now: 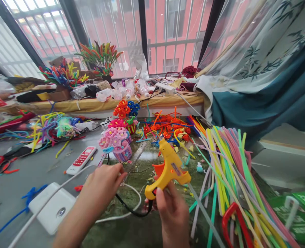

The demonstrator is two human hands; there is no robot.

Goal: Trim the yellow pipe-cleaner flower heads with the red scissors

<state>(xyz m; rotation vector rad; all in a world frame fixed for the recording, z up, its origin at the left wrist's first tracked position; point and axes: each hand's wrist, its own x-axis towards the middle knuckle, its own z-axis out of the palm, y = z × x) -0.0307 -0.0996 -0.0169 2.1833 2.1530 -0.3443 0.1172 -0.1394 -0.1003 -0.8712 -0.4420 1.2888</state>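
A yellow glue gun (171, 165) with an orange trigger points up and away, a clear glue stick trailing from its rear. My right hand (171, 206) grips it by the handle, thumb near the red switch. My left hand (107, 179) is left of the gun, its fingers pinched together; what they hold, if anything, is too small to make out. Just beyond it stands a small striped pot of pink and purple pipe-cleaner flowers (116, 141). A black cord (131, 212) runs from the gun's handle towards my left hand.
Bundled pipe cleaners (230, 162) and red-handled scissors (236, 220) lie at right. Orange pieces (170, 125) lie behind the gun. At left are a remote (82, 160), a white box (52, 208) and a white cable (64, 182). A cluttered windowsill (90, 105) runs behind.
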